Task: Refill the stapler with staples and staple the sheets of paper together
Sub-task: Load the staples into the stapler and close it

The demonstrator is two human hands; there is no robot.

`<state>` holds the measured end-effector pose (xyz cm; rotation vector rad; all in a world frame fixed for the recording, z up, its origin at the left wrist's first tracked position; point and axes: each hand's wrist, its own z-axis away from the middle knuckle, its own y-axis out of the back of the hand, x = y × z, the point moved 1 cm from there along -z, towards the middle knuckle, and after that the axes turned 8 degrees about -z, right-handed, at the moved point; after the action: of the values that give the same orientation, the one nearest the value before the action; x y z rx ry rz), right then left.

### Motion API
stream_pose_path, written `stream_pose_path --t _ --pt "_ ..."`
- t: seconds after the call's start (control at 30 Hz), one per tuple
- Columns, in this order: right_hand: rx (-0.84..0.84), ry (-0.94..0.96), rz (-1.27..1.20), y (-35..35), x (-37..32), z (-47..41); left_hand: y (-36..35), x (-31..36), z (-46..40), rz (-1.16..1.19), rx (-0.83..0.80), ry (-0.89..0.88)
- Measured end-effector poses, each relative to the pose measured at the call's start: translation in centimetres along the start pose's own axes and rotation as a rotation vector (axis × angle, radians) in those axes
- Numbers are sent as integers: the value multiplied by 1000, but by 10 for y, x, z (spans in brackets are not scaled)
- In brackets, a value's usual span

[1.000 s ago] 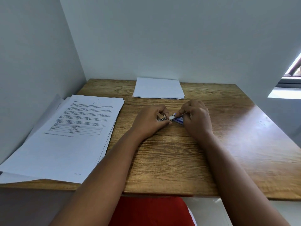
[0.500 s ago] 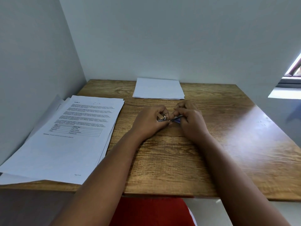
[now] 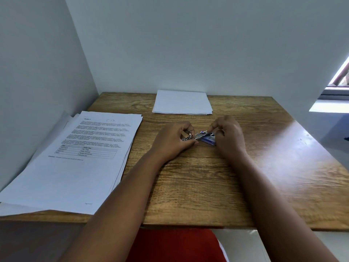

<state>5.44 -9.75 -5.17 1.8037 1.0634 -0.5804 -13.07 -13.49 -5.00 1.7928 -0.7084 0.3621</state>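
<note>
Much of the stapler (image 3: 197, 136) is hidden: the left hand (image 3: 174, 141) covers its left end and the right hand (image 3: 229, 136) covers its right end, so only a short stretch of dark metal with bright edges shows in the gap between them. Whether its magazine is open, and whether any staples sit in it, cannot be made out at this size. A small blue object (image 3: 208, 140), perhaps a staple box or the stapler's own blue part, lies just under and beside the right fingers; what it holds is not visible. The left hand's fingers curl around the stapler's left end, thumb underneath, gripping it. The right hand's thumb and fingertips pinch toward the stapler's right end, but it is unclear exactly what they hold. The stapler sits low over the middle of the wooden table (image 3: 264, 167), its long axis running roughly left to right, tilted slightly up toward the right. A printed stack of paper (image 3: 75, 161) lies at the table's left edge, partly overhanging the near edge and cut off by the frame. A blank stack of sheets (image 3: 182, 102) rests at the far edge against the wall (image 3: 188, 44). Red fabric (image 3: 175, 244) shows below the table.
</note>
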Motion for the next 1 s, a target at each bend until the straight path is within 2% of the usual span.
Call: stream_pose_path --t 0.13,0.3,0.53,0.63,0.73,0.8,0.87,0.93,1.0 --pt "-138 85 27 -7 -6 4 0 1 1 11 6 -15" --pt "19 -86 -11 -2 3 -3 0 0 1 -3 15 -29" --pt "-29 -158 104 -4 5 -1 -1 0 -1 6 -2 -39" --pt "-3 -107 32 -2 3 -1 -1 2 -1 1 -11 -52" --pt "22 -34 -173 0 -3 1 0 2 -1 10 10 -48" --pt "2 15 -291 -1 -9 1 1 2 -2 -22 46 -13" --pt "-26 98 -290 -2 -14 3 2 0 -2 -11 65 67" --pt "-44 115 -292 -4 -14 4 2 -5 -1 235 2 247" --pt "-29 87 -316 -4 -14 3 6 -7 -2 702 -114 460"
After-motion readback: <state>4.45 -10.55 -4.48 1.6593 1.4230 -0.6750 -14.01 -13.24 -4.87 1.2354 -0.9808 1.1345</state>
